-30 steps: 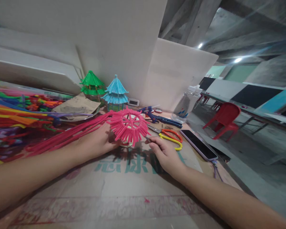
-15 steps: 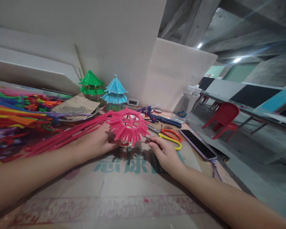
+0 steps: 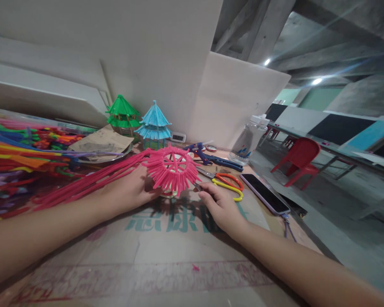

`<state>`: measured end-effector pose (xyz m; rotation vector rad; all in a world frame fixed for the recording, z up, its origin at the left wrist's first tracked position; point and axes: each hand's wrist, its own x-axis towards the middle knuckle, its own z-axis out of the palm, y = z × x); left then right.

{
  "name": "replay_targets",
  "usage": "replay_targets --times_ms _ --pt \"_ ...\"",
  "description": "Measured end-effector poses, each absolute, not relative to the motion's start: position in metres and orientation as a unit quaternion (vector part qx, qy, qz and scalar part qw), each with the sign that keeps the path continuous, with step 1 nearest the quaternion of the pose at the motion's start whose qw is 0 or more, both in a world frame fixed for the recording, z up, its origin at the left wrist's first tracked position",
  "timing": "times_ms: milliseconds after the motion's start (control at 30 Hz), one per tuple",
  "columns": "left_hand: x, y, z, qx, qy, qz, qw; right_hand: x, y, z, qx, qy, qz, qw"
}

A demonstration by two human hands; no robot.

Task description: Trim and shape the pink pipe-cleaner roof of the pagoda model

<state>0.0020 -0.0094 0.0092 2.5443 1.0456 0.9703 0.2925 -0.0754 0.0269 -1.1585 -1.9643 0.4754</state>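
Observation:
My left hand [image 3: 137, 187] is closed on the left underside of a pink pipe-cleaner ring [image 3: 158, 172], its fingertips partly hidden beneath it. Short pink stems radiate around the ring, and crossed spokes fill its open middle. My right hand [image 3: 222, 209] pinches a small metal tool with a thin tip [image 3: 198, 186], perhaps tweezers; most of it is hidden in the fingers. That tip is at the ring's right edge; whether it touches a stem I cannot tell. Scissors [image 3: 230, 181] with orange and yellow handles lie just beyond my right hand. Long pink pipe cleaners [image 3: 83, 187] lie behind my left forearm.
A green pagoda model [image 3: 122, 111] and a blue one [image 3: 154, 123] stand at the back. Mixed pipe cleaners [image 3: 25, 153] pile up at left. A glue gun [image 3: 200, 152], dark-handled pliers [image 3: 227, 163], a clear bottle [image 3: 246, 140] and a phone [image 3: 265, 194] lie or stand at right.
Both hands and the pink ring stay almost in place. The metal tip in my right hand has tilted slightly at the ring's edge.

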Motion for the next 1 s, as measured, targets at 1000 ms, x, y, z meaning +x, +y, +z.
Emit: replay_targets --times_ms 1000 --pt "0.0019 -0.0116 0.0124 0.882 0.366 0.283 0.091 0.2937 -0.0752 0.0262 -0.458 -0.775 0.187 0.394"
